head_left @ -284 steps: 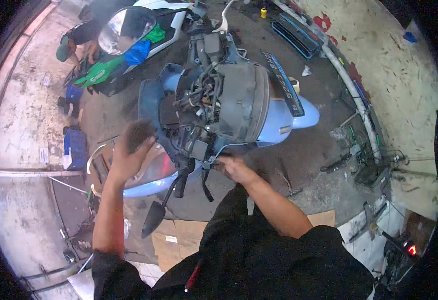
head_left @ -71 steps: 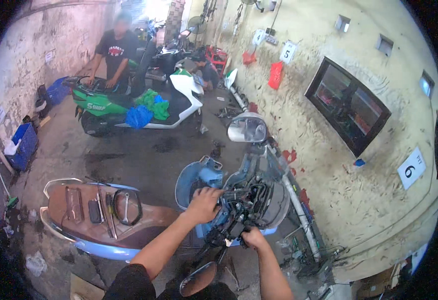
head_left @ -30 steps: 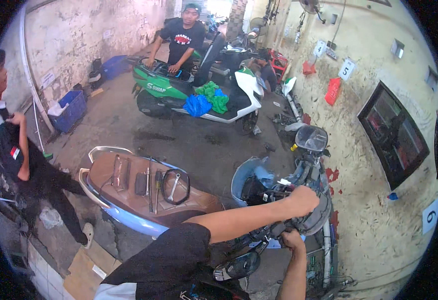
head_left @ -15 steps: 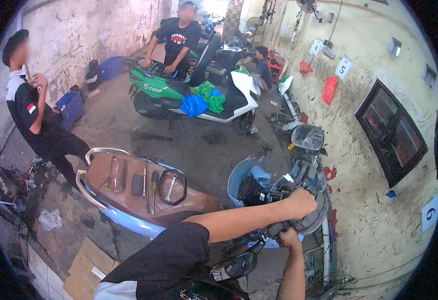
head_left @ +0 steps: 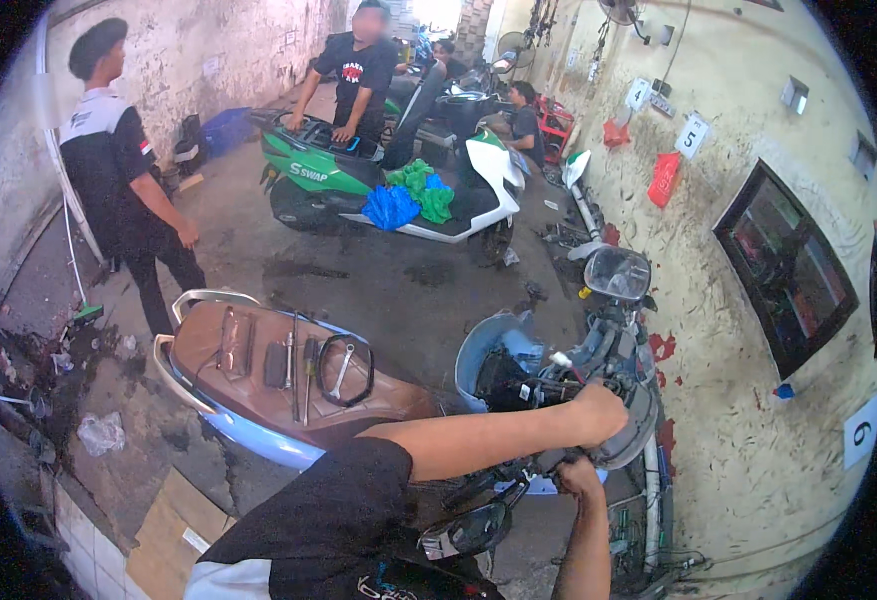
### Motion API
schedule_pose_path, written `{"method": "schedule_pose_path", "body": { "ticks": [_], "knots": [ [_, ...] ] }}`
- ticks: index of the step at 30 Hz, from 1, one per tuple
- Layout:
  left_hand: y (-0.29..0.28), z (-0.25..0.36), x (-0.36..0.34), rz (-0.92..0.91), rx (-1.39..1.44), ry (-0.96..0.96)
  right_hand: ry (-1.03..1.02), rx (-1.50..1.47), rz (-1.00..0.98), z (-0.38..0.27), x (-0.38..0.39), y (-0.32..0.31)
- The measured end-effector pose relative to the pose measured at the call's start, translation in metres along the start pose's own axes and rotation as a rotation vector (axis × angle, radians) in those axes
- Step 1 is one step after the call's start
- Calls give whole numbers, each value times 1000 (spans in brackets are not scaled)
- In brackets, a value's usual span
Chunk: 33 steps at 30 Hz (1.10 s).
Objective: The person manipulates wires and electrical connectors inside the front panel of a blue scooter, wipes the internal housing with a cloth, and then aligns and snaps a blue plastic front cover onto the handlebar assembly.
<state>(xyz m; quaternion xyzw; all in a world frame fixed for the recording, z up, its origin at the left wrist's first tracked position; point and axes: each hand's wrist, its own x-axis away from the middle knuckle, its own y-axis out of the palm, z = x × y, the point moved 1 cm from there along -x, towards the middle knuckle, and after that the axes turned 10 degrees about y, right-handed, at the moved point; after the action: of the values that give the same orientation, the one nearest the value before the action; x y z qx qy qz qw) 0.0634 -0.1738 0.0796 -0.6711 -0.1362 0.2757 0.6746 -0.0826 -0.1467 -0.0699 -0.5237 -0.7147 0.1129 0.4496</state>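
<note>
A blue scooter with a brown seat (head_left: 398,397) stands crosswise before me, its handlebar area stripped of covers. My left hand (head_left: 598,413) is closed over the middle of the exposed handlebar assembly (head_left: 626,375); what its fingers hold is hidden. Nearer to me, my right hand (head_left: 580,474) is wrapped round the near end of the handlebar (head_left: 550,462). Cables and a white connector (head_left: 561,359) show beside my left hand. A mirror (head_left: 473,530) hangs below my left forearm, and the far mirror (head_left: 618,273) sticks out beyond the handlebar.
On the seat lie a wrench (head_left: 342,374), a screwdriver (head_left: 310,368) and other tools. A blue front panel (head_left: 473,365) curves beside the handlebar. One person (head_left: 108,150) stands at left; another (head_left: 356,75) leans on a green-white scooter (head_left: 323,175). A stained wall (head_left: 698,330) runs along the right.
My left hand has shifted slightly left and down on the handlebar assembly; my right hand stays put. The person at left has lowered an arm and turned away.
</note>
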Motion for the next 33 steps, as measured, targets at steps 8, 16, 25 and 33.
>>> {"method": "schedule_pose_path", "body": {
  "ticks": [8, 16, 25, 33],
  "knots": [
    [22, -40, 13, 398, -139, 95, 29, -174, -24, 15, -10, 5],
    [22, -16, -3, 719, -156, 314, -80, -5, 77, 50, -41, 7],
    [50, 68, -17, 697, 470, 257, -95, 38, 129, 77, -60, 16],
    [75, 17, 13, 173, 533, -213, -367, -151, 193, 84, -57, 5]
  ]
}}
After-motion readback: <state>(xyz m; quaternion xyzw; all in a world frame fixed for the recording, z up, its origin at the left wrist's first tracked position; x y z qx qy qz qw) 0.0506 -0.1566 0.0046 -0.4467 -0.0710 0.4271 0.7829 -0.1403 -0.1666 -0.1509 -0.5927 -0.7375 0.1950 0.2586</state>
